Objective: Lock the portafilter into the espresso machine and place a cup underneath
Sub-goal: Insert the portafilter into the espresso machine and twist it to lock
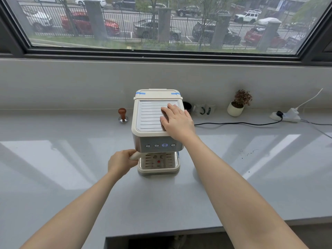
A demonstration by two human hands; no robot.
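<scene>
A cream and steel espresso machine [149,139] stands at the middle of the grey counter. My right hand [177,123] lies flat on its ribbed top plate, fingers spread, holding nothing. My left hand [121,162] is closed around the cream portafilter handle [135,155], which sticks out to the left below the button panel. The portafilter's basket is hidden under the machine's head. The drip tray [158,168] below carries no cup. Behind the machine on the right stand clear glass cups [204,109].
A wooden-handled tamper [122,115] stands left of the machine. A potted plant [237,105], a power strip [285,115] and a black cable [233,124] lie at the right back. The counter's front edge [179,232] has a cut-out below me.
</scene>
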